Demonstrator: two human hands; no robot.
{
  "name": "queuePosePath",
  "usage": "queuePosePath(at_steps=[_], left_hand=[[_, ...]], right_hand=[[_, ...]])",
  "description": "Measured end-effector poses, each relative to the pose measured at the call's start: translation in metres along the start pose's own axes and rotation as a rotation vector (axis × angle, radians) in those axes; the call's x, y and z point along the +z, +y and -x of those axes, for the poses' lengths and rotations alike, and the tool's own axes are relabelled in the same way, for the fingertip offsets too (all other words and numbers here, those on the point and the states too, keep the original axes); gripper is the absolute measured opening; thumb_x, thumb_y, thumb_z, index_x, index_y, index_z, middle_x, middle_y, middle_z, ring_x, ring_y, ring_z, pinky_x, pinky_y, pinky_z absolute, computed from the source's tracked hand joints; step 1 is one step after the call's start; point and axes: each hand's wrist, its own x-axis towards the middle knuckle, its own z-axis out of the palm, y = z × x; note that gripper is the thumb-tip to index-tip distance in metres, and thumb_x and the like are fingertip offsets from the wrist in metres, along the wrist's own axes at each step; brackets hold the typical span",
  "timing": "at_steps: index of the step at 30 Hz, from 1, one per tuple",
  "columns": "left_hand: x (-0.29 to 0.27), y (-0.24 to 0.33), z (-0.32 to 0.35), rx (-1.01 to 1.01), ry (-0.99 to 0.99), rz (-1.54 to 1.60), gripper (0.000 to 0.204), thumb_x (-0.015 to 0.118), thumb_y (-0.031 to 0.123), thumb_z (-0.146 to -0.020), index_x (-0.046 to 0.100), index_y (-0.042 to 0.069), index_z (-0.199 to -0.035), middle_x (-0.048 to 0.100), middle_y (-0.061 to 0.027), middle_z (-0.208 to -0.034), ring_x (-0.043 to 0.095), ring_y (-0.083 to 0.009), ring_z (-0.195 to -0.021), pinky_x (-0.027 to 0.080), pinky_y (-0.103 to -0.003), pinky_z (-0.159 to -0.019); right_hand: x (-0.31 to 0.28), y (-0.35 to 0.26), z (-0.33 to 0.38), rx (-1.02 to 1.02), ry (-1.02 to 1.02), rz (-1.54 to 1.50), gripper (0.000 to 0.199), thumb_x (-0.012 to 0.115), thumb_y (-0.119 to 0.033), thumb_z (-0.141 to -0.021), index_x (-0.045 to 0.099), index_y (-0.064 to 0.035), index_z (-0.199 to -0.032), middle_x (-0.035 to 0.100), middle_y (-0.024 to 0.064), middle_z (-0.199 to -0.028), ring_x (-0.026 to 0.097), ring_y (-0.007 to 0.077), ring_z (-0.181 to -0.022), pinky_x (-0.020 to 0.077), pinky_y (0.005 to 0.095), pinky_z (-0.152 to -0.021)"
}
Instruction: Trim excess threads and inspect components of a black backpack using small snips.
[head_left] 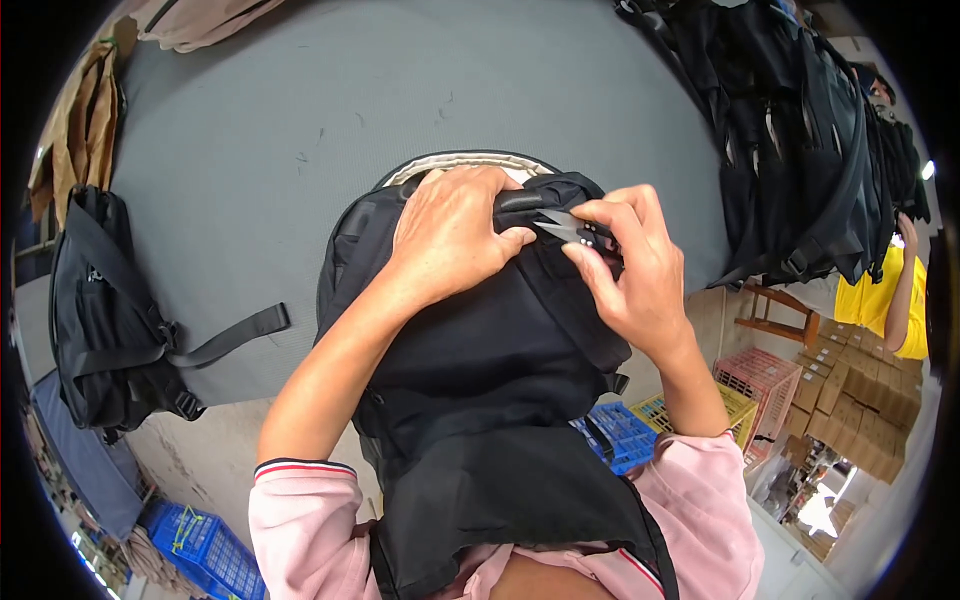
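R fingers point(612, 213) w/ snips point(574, 230), bkpk point(450, 340), bags point(800, 140) nearby

Here's the backpack point(460, 340) at the middle of the table point(600, 100)'s near edge, left hand point(450, 225) on top, right hand point(635, 270) to its right, snips point(562, 228) between. Left end: a bag point(100, 300). Right end: a bag pile point(790, 150), co-worker point(885, 300) beyond. Right of the backpack, below table level: crates point(617, 435), then cartons point(870, 400).
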Motion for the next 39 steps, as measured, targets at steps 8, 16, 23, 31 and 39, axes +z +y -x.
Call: queuePosePath(at_steps=[8,16,23,31,39], left_hand=[[0.005,0.001,0.002,0.073,0.058,-0.041,0.035,0.073,0.018,-0.07,0.062,0.0,-0.098,0.065,-0.0136,-0.095,0.059,-0.0292,-0.096,0.041,-0.038,-0.087],[0.01,-0.003,0.004,0.129,0.131,-0.067,0.034,0.074,0.014,-0.068,0.062,0.001,-0.097,0.064,-0.0114,-0.092,0.059,-0.0276,-0.093,0.041,-0.038,-0.082],[0.012,-0.002,0.005,0.156,0.16,-0.097,0.036,0.075,0.015,-0.066,0.062,0.005,-0.099,0.064,-0.0113,-0.091,0.059,-0.0285,-0.092,0.043,-0.038,-0.082],[0.011,-0.001,0.005,0.148,0.183,-0.104,0.038,0.076,0.015,-0.066,0.062,0.005,-0.1,0.064,-0.0112,-0.092,0.059,-0.0289,-0.09,0.044,-0.038,-0.082],[0.01,-0.003,0.004,0.116,0.163,-0.097,0.039,0.076,0.018,-0.067,0.062,0.004,-0.1,0.065,-0.0119,-0.094,0.059,-0.0291,-0.094,0.043,-0.038,-0.084]], right_hand=[[0.006,0.002,-0.013,-0.085,-0.079,0.077,0.017,0.07,-0.01,-0.073,0.061,-0.006,-0.086,0.051,0.0059,-0.079,0.057,0.0252,-0.062,0.0445,0.0353,-0.055],[0.009,0.006,-0.013,-0.102,-0.081,0.08,0.016,0.07,-0.01,-0.073,0.061,-0.0064,-0.085,0.051,0.0059,-0.078,0.058,0.025,-0.061,0.045,0.0349,-0.053],[0.007,0.007,-0.015,-0.067,-0.113,0.041,0.017,0.071,-0.009,-0.072,0.062,-0.0058,-0.086,0.05,0.0062,-0.076,0.056,0.0229,-0.06,0.0444,0.033,-0.053],[0.014,0.01,-0.01,-0.053,-0.061,0.064,0.017,0.071,-0.003,-0.071,0.065,-0.0035,-0.086,0.05,0.0053,-0.074,0.054,0.0171,-0.059,0.0441,0.0286,-0.054],[0.012,0.011,-0.011,0.047,-0.061,-0.103,0.017,0.072,-0.006,-0.071,0.064,-0.0035,-0.086,0.052,0.0051,-0.076,0.056,0.0185,-0.062,0.0447,0.0294,-0.056]])
